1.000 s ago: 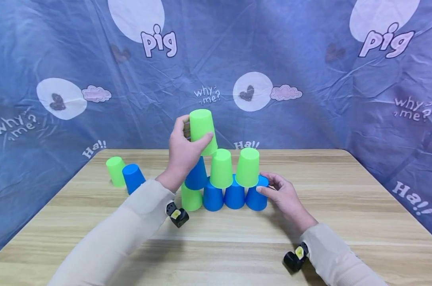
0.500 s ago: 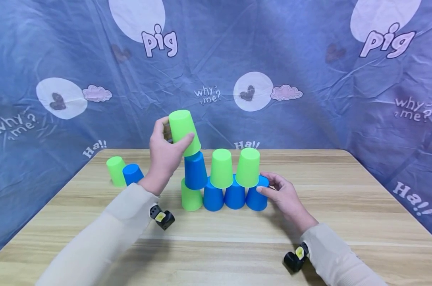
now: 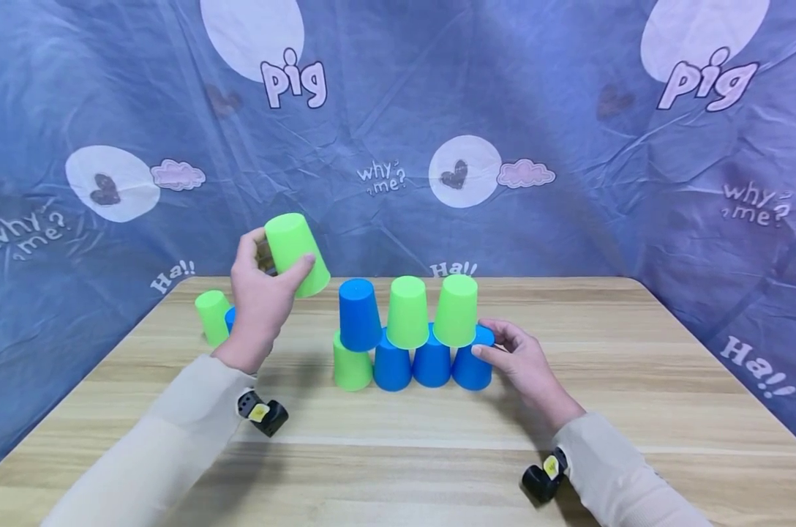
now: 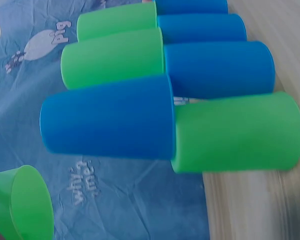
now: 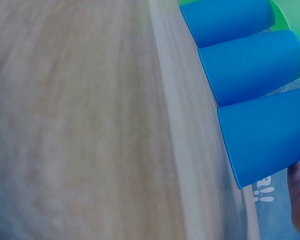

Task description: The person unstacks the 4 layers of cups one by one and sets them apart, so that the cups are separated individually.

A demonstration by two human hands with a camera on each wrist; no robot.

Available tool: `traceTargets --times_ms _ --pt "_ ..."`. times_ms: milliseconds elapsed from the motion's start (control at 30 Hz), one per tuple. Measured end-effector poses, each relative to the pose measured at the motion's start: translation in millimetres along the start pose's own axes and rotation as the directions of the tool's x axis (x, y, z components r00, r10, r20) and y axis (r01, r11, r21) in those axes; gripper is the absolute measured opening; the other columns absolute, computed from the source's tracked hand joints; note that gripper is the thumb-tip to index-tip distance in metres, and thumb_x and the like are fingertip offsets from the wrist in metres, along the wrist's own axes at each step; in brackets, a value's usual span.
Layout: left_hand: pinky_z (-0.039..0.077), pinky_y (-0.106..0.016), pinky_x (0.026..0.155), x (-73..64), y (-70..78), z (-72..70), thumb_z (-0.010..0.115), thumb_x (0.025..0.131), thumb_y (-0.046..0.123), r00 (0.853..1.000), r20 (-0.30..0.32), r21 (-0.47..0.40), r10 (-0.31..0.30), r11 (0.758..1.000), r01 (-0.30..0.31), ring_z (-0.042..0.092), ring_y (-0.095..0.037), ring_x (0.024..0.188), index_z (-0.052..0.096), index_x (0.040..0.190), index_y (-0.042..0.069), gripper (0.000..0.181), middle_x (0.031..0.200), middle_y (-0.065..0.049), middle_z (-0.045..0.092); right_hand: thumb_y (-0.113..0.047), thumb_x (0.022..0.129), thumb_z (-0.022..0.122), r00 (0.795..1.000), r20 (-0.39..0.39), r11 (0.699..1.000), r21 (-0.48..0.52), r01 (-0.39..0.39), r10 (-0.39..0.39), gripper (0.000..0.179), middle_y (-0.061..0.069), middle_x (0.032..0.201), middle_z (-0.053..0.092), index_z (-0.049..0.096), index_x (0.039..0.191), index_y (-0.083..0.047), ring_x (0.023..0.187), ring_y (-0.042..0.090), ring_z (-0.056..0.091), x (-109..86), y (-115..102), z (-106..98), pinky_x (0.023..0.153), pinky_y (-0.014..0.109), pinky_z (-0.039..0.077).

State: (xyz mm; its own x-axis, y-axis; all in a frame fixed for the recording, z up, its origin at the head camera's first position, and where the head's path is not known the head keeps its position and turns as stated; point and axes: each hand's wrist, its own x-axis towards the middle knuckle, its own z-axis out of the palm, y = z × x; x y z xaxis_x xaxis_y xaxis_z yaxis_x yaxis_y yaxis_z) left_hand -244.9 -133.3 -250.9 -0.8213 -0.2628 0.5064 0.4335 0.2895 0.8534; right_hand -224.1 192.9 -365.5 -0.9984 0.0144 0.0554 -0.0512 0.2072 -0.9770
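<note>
While the left hand (image 3: 260, 300) held a raised green cup (image 3: 293, 252) tilted, left of the rows and clear of them, its fingers were clamped on the sides, leaving the rim free. The right hand (image 3: 519, 359) had thumb and fingers closed about the end blue cup (image 3: 470, 372), presumably steadying the lower row on the desk (image 3: 398, 461). Upper cups stood inverted, bridging neighbours below, probably to share load. The upper blue cup (image 3: 358, 316) sat mostly over the lower green cup (image 3: 352, 368); judged least secure.
</note>
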Motion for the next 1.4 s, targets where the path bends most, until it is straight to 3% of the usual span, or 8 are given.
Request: traceTargets --times_ms 200,367,567,800,1100,1400 --pt "0.046 -0.021 0.078 0.4 -5.6 -16.4 0.071 0.08 0.019 0.998 -0.06 0.042 -0.026 0.999 0.028 0.05 -0.01 0.092 0.046 0.126 0.009 0.054 0.106 0.001 0.051 -0.019 0.085 0.068 1.0 0.0 1.0 0.007 -0.001 0.001 0.054 0.015 0.12 0.051 0.046 0.131 -0.002 0.108 0.02 0.049 0.0 0.6 0.2 0.103 0.04 0.036" --pt "0.048 -0.021 0.079 0.1 -13.5 -30.8 0.07 0.081 0.02 0.992 -0.088 0.021 -0.088 0.996 0.09 0.05 -0.01 0.095 0.045 0.127 0.014 0.053 0.109 0.004 0.049 -0.018 0.085 0.067 1.0 0.0 1.0 0.009 -0.003 0.003 0.054 0.016 0.121 0.051 0.046 0.131 -0.002 0.111 0.022 0.048 -0.5 0.2 0.4 0.104 0.041 0.035" --pt "0.047 -0.021 0.08 -2.7 -23.7 -49.1 0.068 0.083 0.023 0.978 -0.122 0.052 -0.167 0.983 0.175 0.049 -0.01 0.098 0.043 0.129 0.018 0.053 0.113 0.005 0.047 -0.018 0.085 0.068 1.0 -0.003 1.0 0.0 -0.001 0.001 0.053 0.015 0.119 0.052 0.046 0.131 -0.002 0.106 0.018 0.05 -0.3 0.3 0.5 0.1 0.036 0.038" --pt "0.046 -0.019 0.077 -4.7 -39.3 -71.1 0.068 0.083 0.025 0.959 -0.194 0.124 -0.207 0.965 0.233 0.048 -0.008 0.095 0.042 0.13 0.019 0.054 0.112 0.008 0.046 -0.019 0.085 0.068 1.0 0.001 1.0 0.003 -0.001 0.001 0.054 0.016 0.123 0.051 0.046 0.131 -0.002 0.11 0.02 0.049 -0.2 0.5 0.5 0.1 0.035 0.038" --pt "0.045 -0.008 0.067 -9.5 -55.5 -97.2 0.07 0.081 0.019 0.917 -0.292 0.092 -0.272 0.946 0.31 0.048 -0.005 0.088 0.043 0.128 0.018 0.054 0.104 0.011 0.045 -0.017 0.085 0.068 1.0 0.004 1.0 0.03 -0.009 0.009 0.055 0.018 0.127 0.05 0.045 0.132 -0.001 0.116 0.025 0.047 -0.4 0.8 2.3 0.104 0.039 0.036" --pt "0.043 -0.007 0.066 -14.2 -75.5 -115.0 0.073 0.078 0.016 0.85 -0.405 0.0 -0.336 0.93 0.368 0.046 -0.003 0.087 0.044 0.124 0.02 0.054 0.102 0.011 0.046 -0.017 0.085 0.067 1.0 0.009 0.999 0.035 -0.013 0.012 0.055 0.018 0.128 0.049 0.044 0.132 0.0 0.118 0.027 0.047 -0.3 0.0 1.5 0.105 0.041 0.035"
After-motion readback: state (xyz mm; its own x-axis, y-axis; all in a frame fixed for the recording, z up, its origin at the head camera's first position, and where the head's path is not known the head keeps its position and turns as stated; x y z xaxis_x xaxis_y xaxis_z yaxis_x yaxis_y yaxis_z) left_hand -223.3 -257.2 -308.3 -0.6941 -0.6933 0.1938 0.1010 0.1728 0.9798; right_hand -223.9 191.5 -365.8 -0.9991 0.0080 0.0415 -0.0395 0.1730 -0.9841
